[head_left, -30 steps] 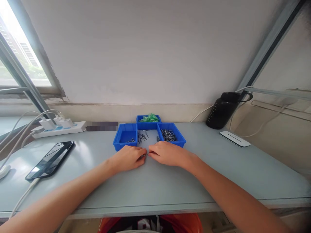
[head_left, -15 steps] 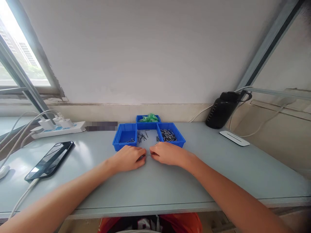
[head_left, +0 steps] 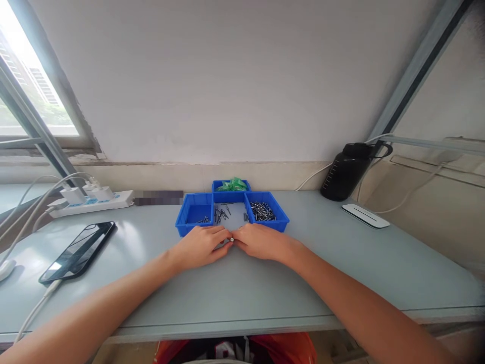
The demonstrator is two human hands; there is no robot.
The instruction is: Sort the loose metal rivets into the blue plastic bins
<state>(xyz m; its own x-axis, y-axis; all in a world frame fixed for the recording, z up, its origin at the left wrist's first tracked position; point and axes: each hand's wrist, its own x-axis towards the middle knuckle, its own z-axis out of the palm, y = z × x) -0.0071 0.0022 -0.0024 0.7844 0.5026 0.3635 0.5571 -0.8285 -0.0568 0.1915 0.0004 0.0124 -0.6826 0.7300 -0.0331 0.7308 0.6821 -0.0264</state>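
Observation:
My left hand (head_left: 202, 245) and my right hand (head_left: 265, 240) meet just above the desk, fingertips nearly touching. Pinched between them is a small metal fastener (head_left: 232, 239), its round bright end facing me; the rest is hidden by fingers. Both hands are closed. Beyond my left hand stands a blue bin (head_left: 182, 222) with a few metal pieces in one corner. Behind my right hand a second blue bin (head_left: 283, 220) holds a heap of similar pieces. Several loose metal pieces (head_left: 221, 215) lie on the desk between the bins.
A third blue bin (head_left: 215, 191) at the back holds green plastic packets (head_left: 235, 184). A charging phone (head_left: 78, 253) and a power strip (head_left: 109, 201) are at left. A black bottle (head_left: 344, 174) and a white flat object (head_left: 366, 216) are at right. Below the desk edge is a red-lined container (head_left: 299, 349).
My hands have come closer together. The fastener lay sideways between them with its ribbed shaft showing; now its round end points at me.

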